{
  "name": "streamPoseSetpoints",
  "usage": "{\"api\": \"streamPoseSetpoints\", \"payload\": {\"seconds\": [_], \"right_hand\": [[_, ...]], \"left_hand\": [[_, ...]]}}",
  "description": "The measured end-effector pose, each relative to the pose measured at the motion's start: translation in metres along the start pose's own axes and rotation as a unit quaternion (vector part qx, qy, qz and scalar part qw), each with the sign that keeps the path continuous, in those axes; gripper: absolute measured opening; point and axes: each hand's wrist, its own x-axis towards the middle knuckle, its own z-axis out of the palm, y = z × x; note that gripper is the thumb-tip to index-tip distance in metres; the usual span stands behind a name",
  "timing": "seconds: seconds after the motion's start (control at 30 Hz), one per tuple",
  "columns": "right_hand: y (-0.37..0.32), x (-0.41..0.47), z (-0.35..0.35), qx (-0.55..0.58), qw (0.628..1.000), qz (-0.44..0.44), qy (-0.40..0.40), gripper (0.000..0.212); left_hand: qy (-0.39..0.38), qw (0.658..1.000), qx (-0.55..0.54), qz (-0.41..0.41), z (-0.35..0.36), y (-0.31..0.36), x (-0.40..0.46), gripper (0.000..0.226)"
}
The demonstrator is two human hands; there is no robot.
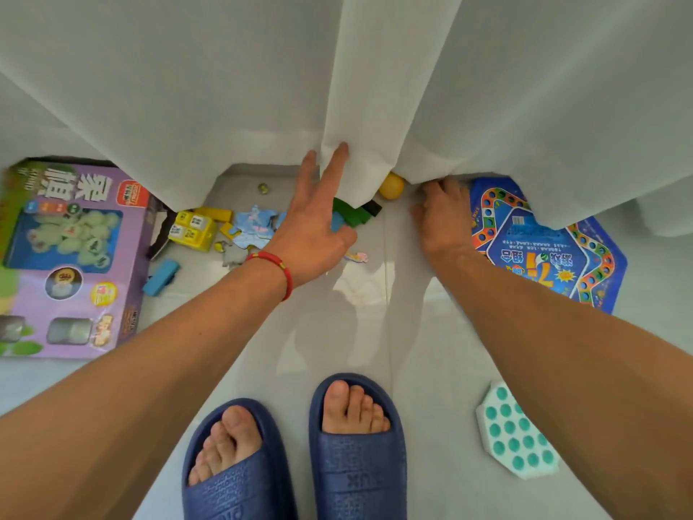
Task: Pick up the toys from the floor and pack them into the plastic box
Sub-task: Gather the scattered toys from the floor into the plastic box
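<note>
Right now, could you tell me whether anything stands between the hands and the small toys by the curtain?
Yes. The white curtain hangs down over them: its hem partly covers the yellow ball and the green block. The left hand touches a curtain fold with straight fingers; the right hand reaches under the hem, fingertips hidden.
</note>
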Motion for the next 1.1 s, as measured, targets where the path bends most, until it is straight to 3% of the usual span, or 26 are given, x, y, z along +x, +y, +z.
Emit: {"api": "streamPoseSetpoints", "payload": {"seconds": [0.2,0.3,0.4,0.5,0.67,0.77,0.93,1.1], "right_hand": [[-0.017,-0.042,0.015,0.025,0.999,-0.019,0.020,0.019],[-0.034,-0.049,0.008,0.112,0.993,0.022,0.033,0.032],[-0.048,-0.039,-0.002,0.122,0.991,-0.019,0.060,0.054],[-0.049,-0.027,-0.006,0.068,0.996,-0.050,0.014,0.056],[-0.036,-0.054,0.011,0.066,0.998,-0.004,0.005,0.027],[-0.032,-0.072,0.012,0.116,0.993,0.022,0.005,0.039],[-0.036,-0.078,0.001,0.110,0.988,-0.056,-0.090,0.062],[-0.039,-0.073,0.002,0.091,0.988,-0.053,-0.114,0.037]], "left_hand": [[0.017,0.999,0.029,-0.009,0.008,-0.021,-0.002,0.095],[0.027,0.998,0.050,-0.009,0.012,-0.026,-0.005,0.089],[0.039,0.998,0.058,-0.002,0.013,-0.031,-0.010,0.083],[0.050,0.997,0.067,-0.003,0.012,-0.032,-0.016,0.079],[0.065,0.994,0.085,-0.021,0.011,-0.029,-0.027,0.082],[0.095,0.988,0.124,-0.021,0.012,-0.034,-0.033,0.076],[0.094,0.971,0.215,-0.046,0.020,-0.039,-0.045,0.074],[0.129,0.968,0.206,-0.061,0.021,-0.043,-0.062,0.064]]}}
